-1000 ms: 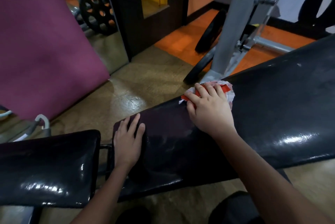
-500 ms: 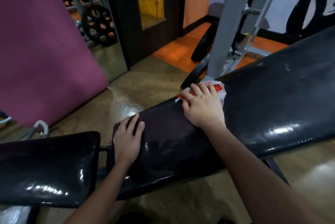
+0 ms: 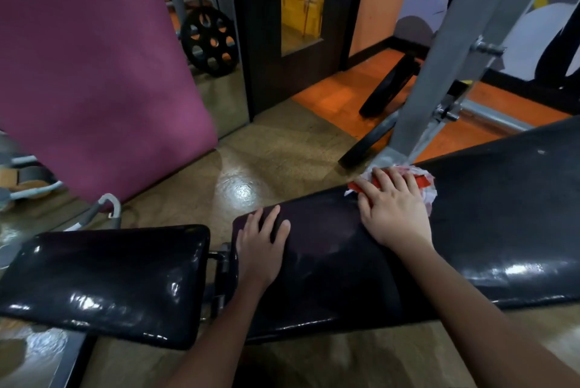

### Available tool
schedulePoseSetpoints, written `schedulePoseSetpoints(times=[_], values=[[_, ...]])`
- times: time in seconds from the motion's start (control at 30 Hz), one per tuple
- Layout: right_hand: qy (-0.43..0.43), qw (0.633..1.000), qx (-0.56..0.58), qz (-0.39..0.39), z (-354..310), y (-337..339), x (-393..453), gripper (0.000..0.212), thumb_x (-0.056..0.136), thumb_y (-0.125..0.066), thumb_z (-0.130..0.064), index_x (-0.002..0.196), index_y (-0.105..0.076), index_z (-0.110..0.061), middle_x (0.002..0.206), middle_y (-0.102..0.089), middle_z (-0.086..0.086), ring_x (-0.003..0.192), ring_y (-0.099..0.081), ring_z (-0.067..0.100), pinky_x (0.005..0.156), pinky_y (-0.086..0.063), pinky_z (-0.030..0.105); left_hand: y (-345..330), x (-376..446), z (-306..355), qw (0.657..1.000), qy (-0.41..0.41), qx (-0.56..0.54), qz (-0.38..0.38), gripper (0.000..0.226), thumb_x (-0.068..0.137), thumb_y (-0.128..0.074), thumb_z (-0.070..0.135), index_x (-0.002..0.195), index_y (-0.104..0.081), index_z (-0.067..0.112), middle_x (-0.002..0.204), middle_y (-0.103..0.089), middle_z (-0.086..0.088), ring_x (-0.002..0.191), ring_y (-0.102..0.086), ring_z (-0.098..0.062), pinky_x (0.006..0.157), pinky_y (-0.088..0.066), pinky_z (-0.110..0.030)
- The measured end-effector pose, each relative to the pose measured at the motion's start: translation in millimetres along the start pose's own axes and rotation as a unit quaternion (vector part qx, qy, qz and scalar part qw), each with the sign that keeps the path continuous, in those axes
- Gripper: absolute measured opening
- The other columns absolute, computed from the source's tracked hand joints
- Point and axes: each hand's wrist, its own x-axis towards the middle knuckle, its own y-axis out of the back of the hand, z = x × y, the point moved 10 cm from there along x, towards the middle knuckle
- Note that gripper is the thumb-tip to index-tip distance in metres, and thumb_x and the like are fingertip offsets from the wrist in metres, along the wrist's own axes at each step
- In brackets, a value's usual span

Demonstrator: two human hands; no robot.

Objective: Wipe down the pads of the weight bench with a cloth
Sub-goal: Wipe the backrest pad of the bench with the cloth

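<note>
- R hand (image 3: 397, 215) lies flat on the cloth (image 3: 420, 182), fingers straight, grip wide and pressing rather than pinching; prob. so the whole palm drives the wipe.
- Cloth, red/white, sits at far edge of the long back pad (image 3: 502, 215), right of centre.
- L hand (image 3: 262, 245) rests open on that pad's left end, holding nothing; likely bracing the body w/ weight forward.
- Seat pad (image 3: 103, 278) lies left, apart across a gap; judged not yet wiped.
</note>
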Motion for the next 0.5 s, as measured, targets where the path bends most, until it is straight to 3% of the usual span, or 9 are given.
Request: schedulePoseSetpoints(times=[0.17, 0.3, 0.5], values=[[-0.016, 1.000, 0.000, -0.005, 0, -6, -2, 0.056, 0.098, -0.024, -0.046, 0.137, -0.060, -0.029, 0.146, -0.056, 0.009, 0.141, -0.042, 0.032, 0.120, -0.023, 0.051, -1, -3, 0, 1.000, -0.015, 0.000, 0.001, 0.057, 0.095, -0.027, 0.070, 0.148, -0.034, 0.049, 0.161, -0.026, 0.007, 0.151, -0.016, -0.014, 0.123, -0.009, -0.042], [-0.027, 0.999, 0.031, 0.007, -16, -4, -11, 0.054, 0.095, -0.031, -0.043, 0.135, -0.062, -0.025, 0.146, -0.056, 0.012, 0.141, -0.042, 0.034, 0.121, -0.020, 0.051, -1, 0, -3, 1.000, -0.002, 0.004, -0.027, 0.061, 0.092, -0.026, 0.074, 0.148, -0.033, 0.049, 0.162, -0.024, 0.007, 0.151, -0.017, -0.016, 0.123, -0.010, -0.045], [-0.009, 0.997, 0.070, -0.011, -25, 0, -24, 0.052, 0.097, -0.033, -0.042, 0.137, -0.061, -0.025, 0.152, -0.049, 0.011, 0.146, -0.035, 0.034, 0.123, -0.017, 0.049, -11, -3, -6, 0.991, 0.015, 0.013, -0.133, 0.068, 0.090, -0.027, 0.075, 0.152, -0.022, 0.048, 0.166, -0.010, 0.008, 0.153, -0.003, -0.016, 0.122, -0.002, -0.050]])
